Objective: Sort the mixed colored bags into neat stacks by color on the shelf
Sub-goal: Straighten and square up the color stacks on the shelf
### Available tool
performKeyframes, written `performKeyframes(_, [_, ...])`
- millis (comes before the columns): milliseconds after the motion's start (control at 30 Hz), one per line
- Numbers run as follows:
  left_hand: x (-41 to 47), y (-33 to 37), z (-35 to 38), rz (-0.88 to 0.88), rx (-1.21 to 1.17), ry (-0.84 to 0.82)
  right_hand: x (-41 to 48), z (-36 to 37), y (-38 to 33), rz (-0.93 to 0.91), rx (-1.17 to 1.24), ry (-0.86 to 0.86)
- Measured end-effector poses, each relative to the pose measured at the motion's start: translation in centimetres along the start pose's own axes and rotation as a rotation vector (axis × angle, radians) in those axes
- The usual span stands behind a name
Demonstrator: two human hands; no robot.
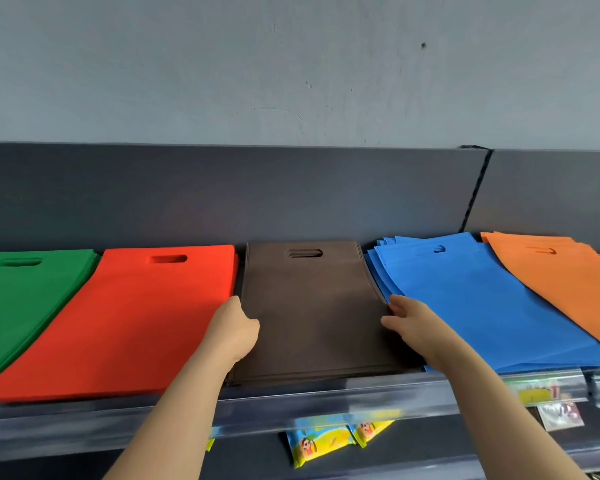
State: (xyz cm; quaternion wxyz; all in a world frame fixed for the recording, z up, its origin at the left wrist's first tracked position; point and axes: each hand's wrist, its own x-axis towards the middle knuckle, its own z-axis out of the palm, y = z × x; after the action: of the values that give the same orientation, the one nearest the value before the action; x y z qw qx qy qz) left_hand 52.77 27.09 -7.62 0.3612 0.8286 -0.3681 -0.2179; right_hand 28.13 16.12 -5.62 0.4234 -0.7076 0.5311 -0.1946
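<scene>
- Five piles lie side by side on the shelf (291, 400): green stack (18, 299), red stack (132, 323), brown stack (312, 306), blue stack (482, 306), orange stack (561, 282).
- Two hands flank the brown stack. The left hand (234, 327) is curled at its left edge, and I cannot tell whether it grips. The right hand (409, 323) touches its right edge with straight fingers.
- Likely step: squaring the brown stack. Next, the fanned blue stack needs aligning.

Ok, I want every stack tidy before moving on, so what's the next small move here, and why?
Probably press both hands inward to square up the brown stack. The left hand is already at its left edge and the right hand at its right edge, so the stack is bracketed. The fanned-out blue stack looks like the one to tidy afterwards.
</scene>
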Motion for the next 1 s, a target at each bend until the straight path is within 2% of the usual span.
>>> performKeyframes(133, [-0.7,0.3,-0.1,0.008,-0.005,-0.014,-1.1,0.2,-0.5,-0.022,0.038,-0.027])
performKeyframes(400, [-4.1,0.8,-0.4,0.045,0.015,-0.055,-3.3,1.2,0.9,-0.125,-0.139,-0.029])
performKeyframes(533, [-4.8,0.8,-0.8,0.037,0.016,-0.05,-3.3,0.3,1.7,-0.087,-0.009,-0.025])
performKeyframes(667, [-5.4,0.1,-1.1,0.04,0.05,-0.096,-3.9,-0.4,2.4,-0.053,0.005,-0.115])
performKeyframes(767, [-5.5,0.5,-1.2,0.046,0.037,-0.064,-4.0,-0.1,2.3,-0.047,0.053,-0.108])
performKeyframes(1000, [-5.4,0.4,-1.2,0.063,0.154,-0.077,-3.8,-0.1,1.5,-0.087,-0.199,-0.139])
